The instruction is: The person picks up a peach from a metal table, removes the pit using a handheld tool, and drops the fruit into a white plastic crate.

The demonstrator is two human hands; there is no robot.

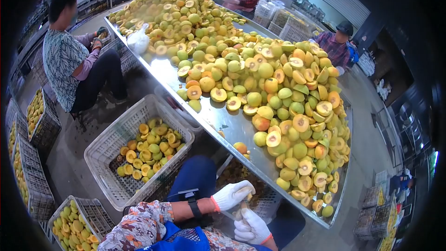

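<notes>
My left hand, in a white glove with a black band on the wrist, reaches in from the left with its fingers curled. Just below it my right hand, also in a white glove, curls upward. Both close on a small yellowish fruit piece, which the fingers mostly hide. They are above my blue-trousered knee, at the near edge of a long steel table piled with green and orange fruits and cut halves.
A white crate of fruit halves stands left of my knee, and another crate of whole fruit at lower left. More crates line the left edge. A seated person works at the left, and two others are at the far side.
</notes>
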